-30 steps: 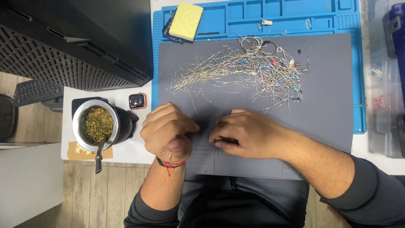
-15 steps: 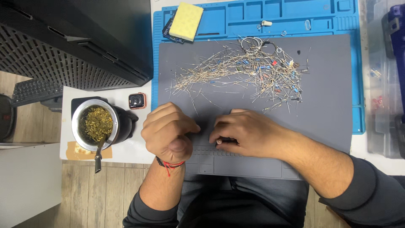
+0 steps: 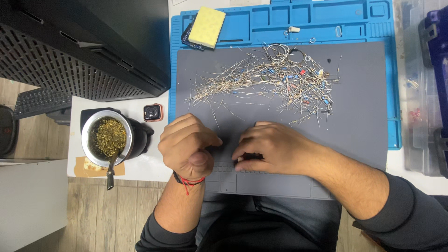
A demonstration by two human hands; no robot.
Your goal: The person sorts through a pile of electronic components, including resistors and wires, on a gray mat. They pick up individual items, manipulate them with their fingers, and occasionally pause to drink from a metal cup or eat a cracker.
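Note:
My left hand (image 3: 186, 145) is curled into a loose fist on the near part of a grey mat (image 3: 364, 116), fingertips pinched together near the middle. My right hand (image 3: 273, 148) lies flat beside it, fingertips pressed on the mat close to the left hand's. What, if anything, sits between the fingers is too small to see. A heap of loose wire-legged electronic parts (image 3: 270, 81), some blue and red, is spread across the far half of the mat, clear of both hands. A red string bracelet (image 3: 189, 181) circles my left wrist.
A blue silicone work mat (image 3: 317, 23) lies under the grey one, with a yellow sponge (image 3: 206, 26) at its far left. A metal cup of green herb (image 3: 108, 137) with a straw and a small square watch (image 3: 152, 112) stand left. A black perforated case (image 3: 70, 51) fills far left; plastic bins (image 3: 424, 93) right.
Both hands stay in nearly the same place; the fingertips shift slightly against each other. The heap of parts has not moved.

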